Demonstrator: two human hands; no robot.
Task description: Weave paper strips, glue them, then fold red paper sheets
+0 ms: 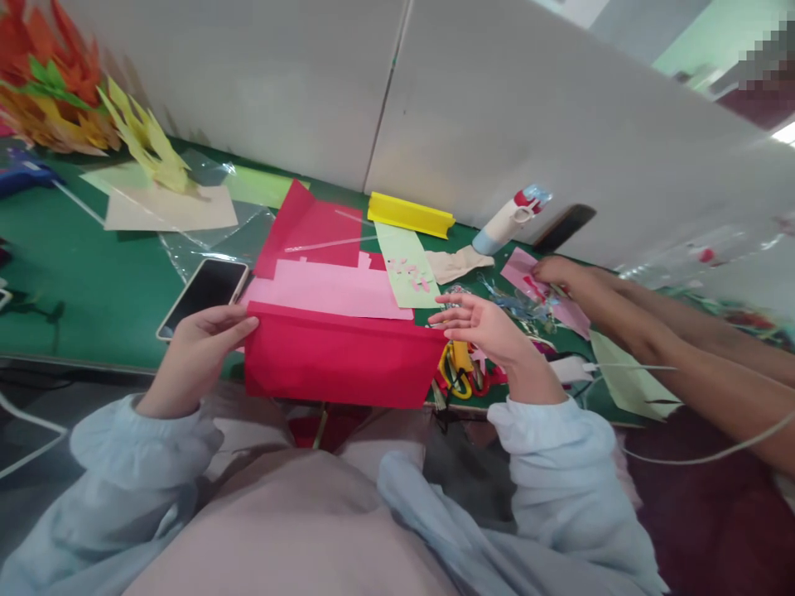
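Observation:
My left hand pinches the upper left corner of a red sheet of paper, which has a narrow fold along its top edge and hangs over the table's front edge. At the sheet's right end, my right hand is open, its fingers stretched out and apart; whether the thumb touches the corner I cannot tell. Behind the red sheet lie a pink paper and another red paper. A pale green paper bears small pink pieces.
A phone lies left. Yellow-handled scissors sit right, below my hand. Behind stand a yellow folded strip and a bottle. A co-worker's hand holds pink paper at right. A glue gun lies far left.

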